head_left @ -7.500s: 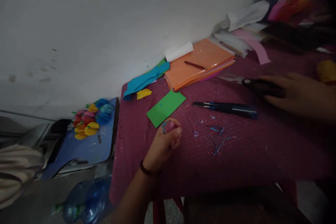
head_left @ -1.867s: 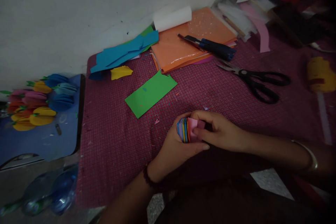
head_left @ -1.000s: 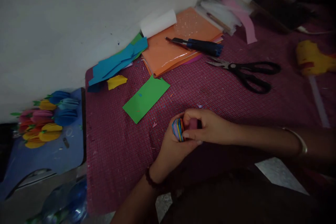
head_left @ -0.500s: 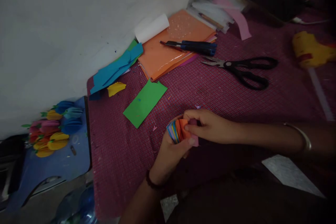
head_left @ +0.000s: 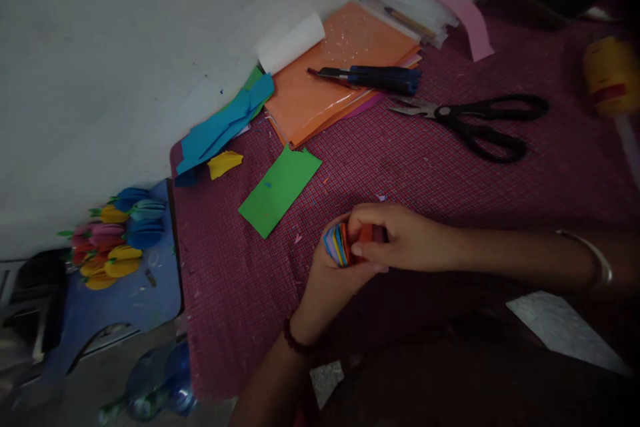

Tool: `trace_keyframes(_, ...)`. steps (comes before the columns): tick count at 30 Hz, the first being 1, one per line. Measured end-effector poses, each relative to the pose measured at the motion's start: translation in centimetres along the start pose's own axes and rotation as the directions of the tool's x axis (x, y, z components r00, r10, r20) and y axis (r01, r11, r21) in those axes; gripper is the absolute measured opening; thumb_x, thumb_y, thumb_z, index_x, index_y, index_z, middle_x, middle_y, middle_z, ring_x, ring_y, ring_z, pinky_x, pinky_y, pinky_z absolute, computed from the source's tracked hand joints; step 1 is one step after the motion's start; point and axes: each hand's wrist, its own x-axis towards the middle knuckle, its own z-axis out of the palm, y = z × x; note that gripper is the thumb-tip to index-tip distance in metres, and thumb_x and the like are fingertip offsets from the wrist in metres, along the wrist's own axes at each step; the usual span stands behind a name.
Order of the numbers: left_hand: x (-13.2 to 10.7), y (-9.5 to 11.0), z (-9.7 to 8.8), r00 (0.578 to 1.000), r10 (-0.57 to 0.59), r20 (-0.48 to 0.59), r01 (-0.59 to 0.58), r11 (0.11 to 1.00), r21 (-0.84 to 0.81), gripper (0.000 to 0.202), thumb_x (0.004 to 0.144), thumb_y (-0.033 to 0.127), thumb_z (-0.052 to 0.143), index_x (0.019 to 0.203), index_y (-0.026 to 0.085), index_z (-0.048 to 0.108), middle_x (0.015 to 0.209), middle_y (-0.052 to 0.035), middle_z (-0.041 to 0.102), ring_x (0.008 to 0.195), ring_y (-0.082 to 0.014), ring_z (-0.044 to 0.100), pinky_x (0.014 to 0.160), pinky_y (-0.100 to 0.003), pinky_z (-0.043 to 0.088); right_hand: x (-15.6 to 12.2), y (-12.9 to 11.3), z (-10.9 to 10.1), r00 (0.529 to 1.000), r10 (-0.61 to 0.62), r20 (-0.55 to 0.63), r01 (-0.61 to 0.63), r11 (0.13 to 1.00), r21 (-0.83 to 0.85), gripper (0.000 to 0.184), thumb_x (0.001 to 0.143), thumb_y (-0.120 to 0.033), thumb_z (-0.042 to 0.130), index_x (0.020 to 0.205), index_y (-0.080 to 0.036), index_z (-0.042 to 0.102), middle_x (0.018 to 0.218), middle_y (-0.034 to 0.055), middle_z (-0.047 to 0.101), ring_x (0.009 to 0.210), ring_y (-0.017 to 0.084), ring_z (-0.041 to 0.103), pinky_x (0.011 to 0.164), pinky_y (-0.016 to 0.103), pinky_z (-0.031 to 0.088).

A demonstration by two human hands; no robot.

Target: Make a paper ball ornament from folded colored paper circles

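A small stack of coloured paper pieces (head_left: pixel 340 244), blue, yellow, orange and red, is pinched between both hands above the maroon checked tablecloth (head_left: pixel 240 287). My left hand (head_left: pixel 325 280) cups the stack from below, fingers curled round it. From the right, my right hand (head_left: pixel 405 240) closes thumb and fingers on the red top piece. A bangle sits on the right wrist and a dark bracelet on the left.
A green paper rectangle (head_left: pixel 280 190) lies just beyond the hands. Farther back are orange sheets (head_left: pixel 330 80) with a blue utility knife (head_left: pixel 380 77), black scissors (head_left: pixel 475 120), blue paper strips (head_left: pixel 225 127) and a yellow scrap (head_left: pixel 225 163). Paper flowers (head_left: pixel 117 237) rest on a blue board at left.
The right hand, earlier at the scissors, now pinches the stack with the left hand. In the last second an orange then a red piece shows on top, and the fanned stack has closed.
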Motion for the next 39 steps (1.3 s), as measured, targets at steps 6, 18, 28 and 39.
trace_keyframes(6, 0.3, -0.3, 0.1, 0.994, 0.113, 0.001, -0.112, 0.982, 0.150, 0.070, 0.057, 0.030, 0.091, 0.113, 0.019, 0.051, 0.112, -0.0073, 0.064, 0.105, -0.0249, 0.062, 0.098, -0.044, 0.048, 0.1, -0.1, 0.4, 0.999, 0.018, -0.040, -0.022, 0.993, -0.115, 0.019, 0.074, -0.032, 0.073, 0.077, -0.018, 0.060, 0.078, 0.0012, 0.062, 0.071, 0.015, 0.055, 0.066, 0.030, 0.042)
trace_keyframes(18, -0.2, 0.1, -0.2, 0.998, -0.036, 0.060, 0.041, 0.994, -0.101, 0.076, 0.055, 0.030, 0.093, 0.119, 0.020, 0.053, 0.112, -0.0064, 0.064, 0.101, -0.0221, 0.064, 0.090, -0.037, 0.052, 0.1, -0.7, -0.2, 0.998, 0.059, -0.024, -0.060, 0.997, -0.039, 0.020, 0.071, -0.031, 0.070, 0.072, -0.019, 0.054, 0.072, -0.0011, 0.059, 0.064, 0.013, 0.052, 0.058, 0.026, 0.039)
trace_keyframes(28, -0.8, 0.9, 0.0, 0.994, -0.094, 0.054, 0.100, 0.988, -0.121, 0.057, 0.068, 0.035, 0.086, 0.115, 0.020, 0.058, 0.068, 0.0065, 0.053, 0.051, -0.0037, 0.042, 0.046, -0.016, 0.036, 0.1, 0.1, -0.4, 0.999, -0.027, -0.042, 0.026, 0.999, -0.029, 0.023, 0.083, -0.027, 0.051, 0.064, -0.021, 0.040, 0.060, -0.0044, 0.043, 0.055, 0.009, 0.038, 0.051, 0.024, 0.031)
trace_keyframes(39, -0.9, 1.6, -0.2, 0.995, -0.062, -0.073, 0.061, 0.998, -0.014, 0.066, 0.068, 0.028, 0.085, 0.126, 0.024, 0.054, 0.082, 0.0056, 0.056, 0.057, -0.0037, 0.046, 0.049, -0.017, 0.037, 4.2, 1.3, -7.5, 0.955, -0.101, -0.279, 0.006, 0.946, -0.324, 0.023, 0.079, -0.030, 0.063, 0.069, -0.022, 0.045, 0.064, -0.0034, 0.043, 0.060, 0.013, 0.042, 0.058, 0.028, 0.035)
